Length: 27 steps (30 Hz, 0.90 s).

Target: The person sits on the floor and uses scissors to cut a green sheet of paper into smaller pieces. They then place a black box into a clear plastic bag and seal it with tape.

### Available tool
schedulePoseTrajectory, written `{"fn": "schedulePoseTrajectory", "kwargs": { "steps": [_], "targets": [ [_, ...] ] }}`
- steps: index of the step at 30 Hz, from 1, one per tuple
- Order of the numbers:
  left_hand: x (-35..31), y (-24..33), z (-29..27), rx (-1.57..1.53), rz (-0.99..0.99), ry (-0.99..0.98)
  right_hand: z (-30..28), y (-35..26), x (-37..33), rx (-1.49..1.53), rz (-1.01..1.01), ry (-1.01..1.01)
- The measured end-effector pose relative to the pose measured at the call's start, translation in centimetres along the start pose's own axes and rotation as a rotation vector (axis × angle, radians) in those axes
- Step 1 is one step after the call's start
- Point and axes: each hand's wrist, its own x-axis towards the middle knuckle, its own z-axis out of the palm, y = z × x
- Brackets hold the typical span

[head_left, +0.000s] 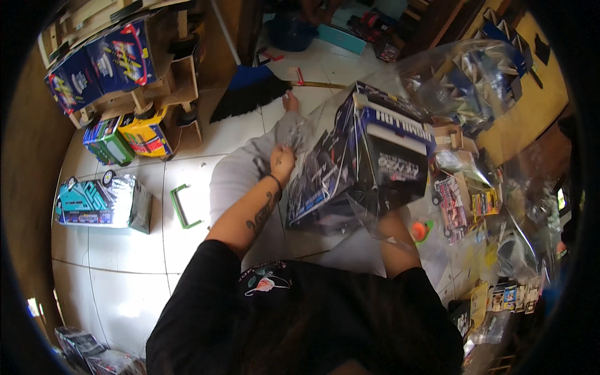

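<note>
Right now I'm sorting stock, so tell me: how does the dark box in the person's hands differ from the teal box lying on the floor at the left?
The dark box is black and blue; the teal box is mostly turquoise. The dark box is held up, tilted, the left hand at its clear plastic wrap; the teal box lies flat on the tiles, untouched. The dark box looks larger, though it is nearer the camera. Both are printed retail boxes under glossy clear wrap.

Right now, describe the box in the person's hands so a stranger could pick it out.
Start at the grey-trousered lap in mid-frame. The left hand grips clear plastic wrap around a dark boxed toy keyboard held just above it. Unlike the boxes on the floor and shelf at left, it is black and blue, shows piano keys, and is half inside the wrap.
</note>
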Motion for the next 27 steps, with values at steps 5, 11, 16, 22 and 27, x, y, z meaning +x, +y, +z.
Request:
{"fn": "schedulePoseTrajectory", "kwargs": {
  "steps": [5,11,16,22,27],
  "targets": [
    [0.4,-6.9,-0.8,0.459,-0.059,-0.016,-4.3,3.4,-5.9,-0.075,0.124,-0.034],
    [2.7,-4.4,-1.9,0.169,-0.008,-0.242,-7.2,4.9,-11.0,-0.098,0.277,-0.046],
    [-1.1,-0.3,-5.0,0.014,0.282,-0.306,-8.4,5.1,-12.1,-0.107,0.322,-0.059],
    [0.8,-3.8,-7.1,-0.09,0.238,-0.459,-8.5,5.1,-11.9,-0.09,0.297,-0.097],
    [7.1,-2.9,-7.9,-0.29,-0.2,-0.475,-8.1,4.4,-11.8,-0.077,0.254,-0.113]
  ]
}}
